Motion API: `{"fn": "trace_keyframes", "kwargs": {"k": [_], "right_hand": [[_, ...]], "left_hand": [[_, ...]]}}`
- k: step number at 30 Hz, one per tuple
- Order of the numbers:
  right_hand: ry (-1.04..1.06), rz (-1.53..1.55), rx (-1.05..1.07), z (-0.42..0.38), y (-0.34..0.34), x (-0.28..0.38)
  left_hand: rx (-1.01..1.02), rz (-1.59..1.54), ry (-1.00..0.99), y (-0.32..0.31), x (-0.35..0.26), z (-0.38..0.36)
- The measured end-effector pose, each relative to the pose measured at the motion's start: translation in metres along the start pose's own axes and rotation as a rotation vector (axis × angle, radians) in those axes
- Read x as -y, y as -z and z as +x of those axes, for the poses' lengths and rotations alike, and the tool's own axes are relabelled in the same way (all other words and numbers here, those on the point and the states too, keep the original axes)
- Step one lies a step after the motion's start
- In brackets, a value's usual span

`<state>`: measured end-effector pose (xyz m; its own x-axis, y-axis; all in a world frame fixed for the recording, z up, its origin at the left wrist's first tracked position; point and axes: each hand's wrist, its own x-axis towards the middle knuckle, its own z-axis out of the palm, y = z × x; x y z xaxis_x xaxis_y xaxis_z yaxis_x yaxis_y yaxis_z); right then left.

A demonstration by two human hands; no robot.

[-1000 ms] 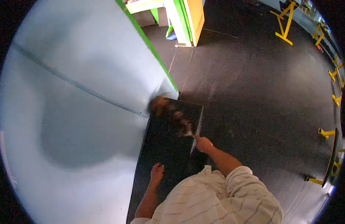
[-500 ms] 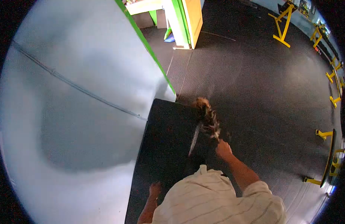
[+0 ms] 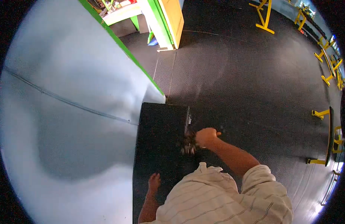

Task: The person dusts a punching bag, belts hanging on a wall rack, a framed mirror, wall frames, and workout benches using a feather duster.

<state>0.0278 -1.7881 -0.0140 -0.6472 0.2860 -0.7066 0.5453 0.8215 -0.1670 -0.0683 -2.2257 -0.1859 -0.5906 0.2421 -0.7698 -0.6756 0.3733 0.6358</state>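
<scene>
My right hand [image 3: 207,137] is closed around the handle of a feather duster [image 3: 188,145]. Its brown and pale feathers hang over the right edge of a black flat-topped piece [image 3: 161,128] against the wall, blurred by motion. A small shiny metal part [image 3: 189,119] shows on that edge, just beyond the feathers. Lower down, my left hand [image 3: 154,182] hovers over the black top near its left side, fingers loosely curled with nothing in them.
A pale wall [image 3: 79,138] with a cable runs along the left, ending in a green edge. Ahead is a doorway with a yellow door [image 3: 172,22]. Dark textured floor [image 3: 232,82] spreads right, where benches with yellow legs [image 3: 322,114] line the far side.
The feather duster has swung from the far right corner back toward me, and my right hand has turned and shifted left. The view has tilted slightly; my left hand stays near its place.
</scene>
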Motion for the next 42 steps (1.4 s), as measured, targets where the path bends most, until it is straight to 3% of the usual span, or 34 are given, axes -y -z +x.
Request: {"fn": "trace_keyframes", "kwargs": {"k": [2, 3, 5, 8, 10, 14, 16, 17, 19, 23, 28, 32, 33, 34, 37, 39, 41, 42], "right_hand": [[0.059, -0.089, 0.074, 0.013, -0.006, -0.022], [-0.134, 0.101, -0.102, 0.034, -0.019, -0.033], [-0.128, 0.131, -0.122, 0.039, -0.012, -0.042], [-0.056, 0.117, -0.149, 0.029, -0.008, -0.042], [-0.157, 0.096, 0.026, 0.031, 0.002, -0.051], [-0.142, 0.255, -0.166, 0.048, -0.029, -0.069], [-0.147, 0.157, 0.17, 0.032, -0.022, -0.058], [-0.143, 0.147, 0.156, 0.037, -0.035, -0.066], [-0.057, 0.319, 0.094, 0.07, -0.082, -0.089], [-0.132, 0.177, -0.043, 0.104, -0.144, -0.109], [0.527, -0.58, 0.013, 0.157, -0.185, -0.11], [0.548, -0.578, -0.348, 0.2, -0.233, -0.088], [0.603, -0.726, -0.129, 0.195, -0.222, -0.096], [0.667, -0.838, 0.102, 0.139, -0.158, -0.09], [0.347, -0.174, -0.012, 0.158, -0.16, -0.088], [-0.003, 0.343, -0.02, 0.186, -0.168, -0.092], [-0.127, 0.43, -0.036, 0.209, -0.174, -0.1], [0.021, 0.277, -0.061, 0.221, -0.171, -0.111]], "left_hand": [[-0.035, 0.001, -0.033, -0.014, -0.008, -0.006], [-0.051, 0.036, -0.065, -0.02, -0.008, -0.006], [-0.092, 0.11, -0.118, -0.017, 0.005, -0.009], [-0.064, -0.066, 0.108, 0.001, 0.053, -0.017], [-0.077, -0.12, 0.151, 0.01, 0.085, -0.033], [-0.183, -0.202, 0.148, 0.017, 0.157, -0.057], [-0.295, -0.263, 0.395, 0.021, 0.2, -0.044], [-0.315, -0.242, 0.406, 0.017, 0.202, -0.054], [-0.293, -0.163, 0.3, -0.002, 0.189, -0.064], [-0.273, -0.091, 0.151, -0.045, 0.171, -0.064], [-0.234, -0.045, 0.058, -0.113, 0.155, -0.071], [-0.19, 0.021, 0.105, -0.144, 0.175, -0.087], [-0.181, 0.042, 0.137, -0.147, 0.183, -0.095], [-0.175, 0.062, 0.17, -0.146, 0.193, -0.098], [-0.168, 0.153, 0.269, -0.146, 0.202, -0.11], [-0.169, 0.246, 0.315, -0.146, 0.192, -0.11], [-0.155, 0.368, 0.331, -0.151, 0.165, -0.099], [-0.143, 0.445, 0.323, -0.153, 0.151, -0.091]]}}
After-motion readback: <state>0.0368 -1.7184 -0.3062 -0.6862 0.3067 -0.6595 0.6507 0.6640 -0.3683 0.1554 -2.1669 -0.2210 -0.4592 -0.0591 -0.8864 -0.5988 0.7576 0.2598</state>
